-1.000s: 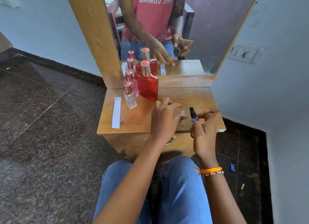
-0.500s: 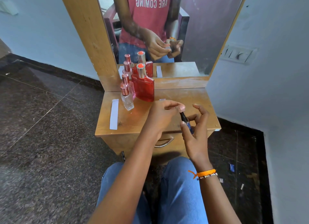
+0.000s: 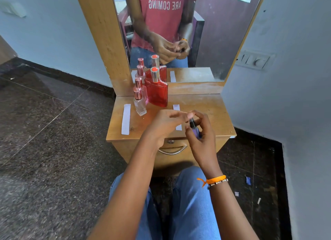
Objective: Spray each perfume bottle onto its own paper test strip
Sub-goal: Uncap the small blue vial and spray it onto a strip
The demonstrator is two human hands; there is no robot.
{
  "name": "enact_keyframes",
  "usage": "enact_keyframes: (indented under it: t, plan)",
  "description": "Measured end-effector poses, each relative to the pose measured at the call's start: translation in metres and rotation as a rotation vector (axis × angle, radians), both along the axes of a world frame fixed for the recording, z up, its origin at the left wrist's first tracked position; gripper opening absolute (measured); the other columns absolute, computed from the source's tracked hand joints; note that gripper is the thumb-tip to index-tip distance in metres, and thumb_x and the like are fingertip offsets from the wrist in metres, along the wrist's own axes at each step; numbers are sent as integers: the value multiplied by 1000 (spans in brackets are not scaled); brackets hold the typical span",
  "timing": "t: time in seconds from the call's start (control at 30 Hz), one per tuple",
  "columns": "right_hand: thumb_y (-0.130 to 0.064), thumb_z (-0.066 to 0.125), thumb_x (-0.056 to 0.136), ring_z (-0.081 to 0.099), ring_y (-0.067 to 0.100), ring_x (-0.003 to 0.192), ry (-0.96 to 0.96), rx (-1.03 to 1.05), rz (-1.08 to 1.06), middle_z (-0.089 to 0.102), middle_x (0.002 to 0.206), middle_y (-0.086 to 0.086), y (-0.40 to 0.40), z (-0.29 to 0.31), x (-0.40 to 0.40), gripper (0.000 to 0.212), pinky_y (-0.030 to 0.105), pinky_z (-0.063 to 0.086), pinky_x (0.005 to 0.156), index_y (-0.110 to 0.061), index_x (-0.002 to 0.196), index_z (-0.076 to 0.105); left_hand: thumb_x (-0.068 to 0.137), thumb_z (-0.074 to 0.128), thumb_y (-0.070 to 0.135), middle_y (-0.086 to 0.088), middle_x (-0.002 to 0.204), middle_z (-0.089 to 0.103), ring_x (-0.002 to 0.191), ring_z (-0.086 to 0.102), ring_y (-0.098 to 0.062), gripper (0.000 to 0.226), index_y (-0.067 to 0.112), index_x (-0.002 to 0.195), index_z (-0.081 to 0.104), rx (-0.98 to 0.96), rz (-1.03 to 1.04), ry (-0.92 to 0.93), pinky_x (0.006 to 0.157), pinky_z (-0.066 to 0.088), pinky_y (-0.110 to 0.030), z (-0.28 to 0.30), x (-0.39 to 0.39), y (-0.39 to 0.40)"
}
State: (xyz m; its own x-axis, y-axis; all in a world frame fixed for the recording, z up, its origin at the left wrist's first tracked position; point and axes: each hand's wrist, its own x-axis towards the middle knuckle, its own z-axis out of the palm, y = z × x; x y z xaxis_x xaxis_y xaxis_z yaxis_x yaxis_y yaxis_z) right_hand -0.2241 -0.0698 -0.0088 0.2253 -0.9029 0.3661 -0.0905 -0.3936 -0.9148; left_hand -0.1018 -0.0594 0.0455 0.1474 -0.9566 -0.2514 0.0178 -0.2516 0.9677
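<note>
Right hand: your right hand (image 3: pixel 202 137) is wrapped around the small purple bottle (image 3: pixel 195 130), fingers closed on its body, black sprayer top pointing up and slightly away from you.
Left hand: your left hand (image 3: pixel 164 127) sits just left of the bottle, fingers loosely curled, with the fingertips (image 3: pixel 190 115) right at the sprayer top; whether it pinches a cap I cannot tell.
What changed: a second ago your left hand lay spread flat on the tabletop and the bottle stood upright beyond your right thumb; now the left has lifted and come across to the nozzle, and the bottle is drawn in closer to you.
What it means: you look to be uncapping or readying the sprayer, so no spray has reached paper yet for this bottle.
Strip under your hands: a paper test strip (image 3: pixel 176 108) lies just beyond your left hand, its middle hidden by your fingers.
Far strip: a second strip (image 3: pixel 126 118) lies well left of your left hand, near the tabletop (image 3: pixel 211 112) edge.
Beyond: the clear bottle (image 3: pixel 139 105), pink bottle (image 3: pixel 143 92) and red bottle (image 3: pixel 157 92) stand capped past your left hand, against the mirror (image 3: pixel 206 42).
</note>
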Motion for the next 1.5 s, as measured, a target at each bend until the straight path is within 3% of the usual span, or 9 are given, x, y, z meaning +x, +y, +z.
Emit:
enact_keyframes:
  t: [0.1, 0.2, 0.37, 0.57, 0.77, 0.93, 1.2, 1.37, 1.5]
  plan:
    - [3, 56, 82, 49, -4, 75, -16, 36, 5, 54, 85, -26, -4, -1, 3, 39, 8, 40, 64, -23, 110, 54, 86, 57, 43, 8, 85, 63, 78, 53, -2, 27, 22, 95, 69, 26, 106, -47, 65, 36, -17, -4, 3, 3]
    - [-1, 53, 80, 47, 1, 71, -61, 100, 23, 55, 83, -20, -5, -2, 5, 37, 15, 41, 61, -29, 104, 55, 94, 49, 35, 5, 88, 65, 81, 55, -5, 23, 22, 96, 68, 2, 196, -140, 69, 40, -17, -11, 3, 3]
    - [-14, 41, 78, 38, 14, 57, -181, 264, 57, 48, 74, -4, -12, -2, 4, 38, 28, 32, 50, -28, 109, 57, 93, 47, 12, 2, 110, 63, 102, 51, -15, 23, 19, 105, 66, -132, 204, -736, 83, 41, -27, -33, 2, 2]
    - [0, 51, 94, 61, 21, 84, -116, 143, 15, 54, 92, 7, -44, 7, 14, 57, 19, 49, 73, -27, 140, 32, 91, 50, 11, 5, 119, 59, 113, 41, -19, 30, 23, 115, 63, -239, 150, -1003, 90, 33, -30, -54, -4, 6]
    - [9, 47, 91, 60, 20, 91, -137, 117, 60, 54, 99, 8, -85, 11, 34, 50, 21, 52, 77, -13, 132, 28, 91, 49, 11, 11, 134, 54, 132, 31, -20, 34, 26, 118, 62, -187, 85, -1010, 103, 30, -39, -68, 1, 8]
    - [10, 47, 90, 62, 15, 93, -41, 155, 143, 57, 104, 8, -98, 1, 45, 48, 41, 53, 86, -19, 123, 27, 91, 50, 12, 10, 131, 57, 129, 34, -21, 32, 26, 116, 63, -207, 114, -990, 102, 31, -39, -72, 2, 7]
    - [12, 48, 88, 63, 10, 92, 13, 116, 167, 60, 105, 4, -106, -10, 48, 49, 22, 52, 82, -21, 118, 28, 91, 49, 14, 12, 131, 56, 129, 32, -18, 32, 27, 117, 62, -212, 119, -975, 102, 27, -36, -77, 5, 7]
    - [12, 53, 86, 63, 8, 98, 39, 112, 174, 61, 106, -3, -103, -10, 47, 59, 22, 51, 88, -28, 122, 27, 93, 48, 16, 13, 134, 53, 130, 30, -16, 32, 29, 119, 60, -192, 93, -978, 103, 25, -36, -75, 5, 7]
    - [7, 59, 85, 60, 20, 104, -27, 90, 81, 57, 112, 4, -92, -5, 40, 55, 29, 51, 92, -17, 126, 32, 93, 46, 15, 8, 131, 55, 126, 35, -17, 33, 24, 122, 59, -235, 92, -912, 106, 31, -34, -68, 9, 11]
